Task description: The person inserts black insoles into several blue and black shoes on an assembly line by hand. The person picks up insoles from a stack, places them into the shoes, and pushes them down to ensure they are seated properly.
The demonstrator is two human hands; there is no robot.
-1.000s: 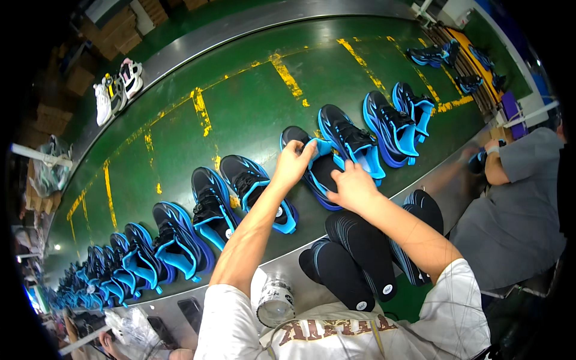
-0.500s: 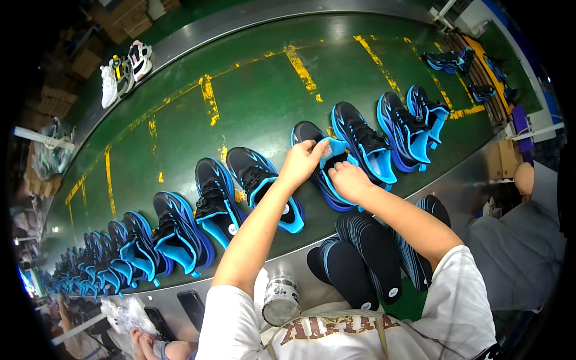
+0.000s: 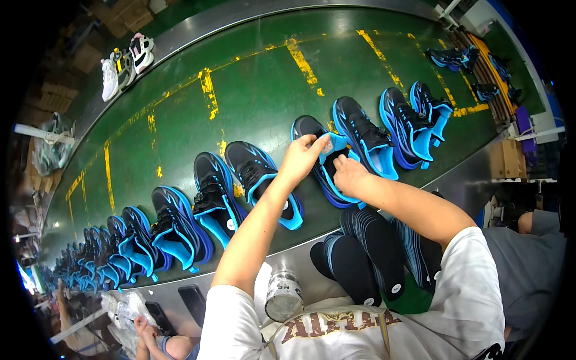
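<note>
A black sneaker (image 3: 306, 125) with bright blue lining and sole lies on the green conveyor belt in front of me, toe pointing away. My left hand (image 3: 304, 157) pinches its blue tongue and pulls it up and open. At the collar, on the heel side, is my right hand (image 3: 351, 176), its fingers curled together; whatever they grip is hidden. Matching sneakers stand close by: one (image 3: 363, 132) just right of my hands, another (image 3: 258, 174) to the left with a pale round sticker showing inside.
Black insoles with blue lines (image 3: 354, 273) lie at the near metal edge (image 3: 288, 255). Beside them is a round tape-wrapped container (image 3: 284, 298); a phone (image 3: 192, 302) lies further left. Several more sneakers (image 3: 174, 219) line the belt. Pale shoes (image 3: 123, 69) stand on the far ledge. Co-workers sit on both sides.
My right hand has drawn back slightly from inside the shoe toward its collar edge. The left hand keeps its pinch on the tongue. The whole view has shifted a little.
</note>
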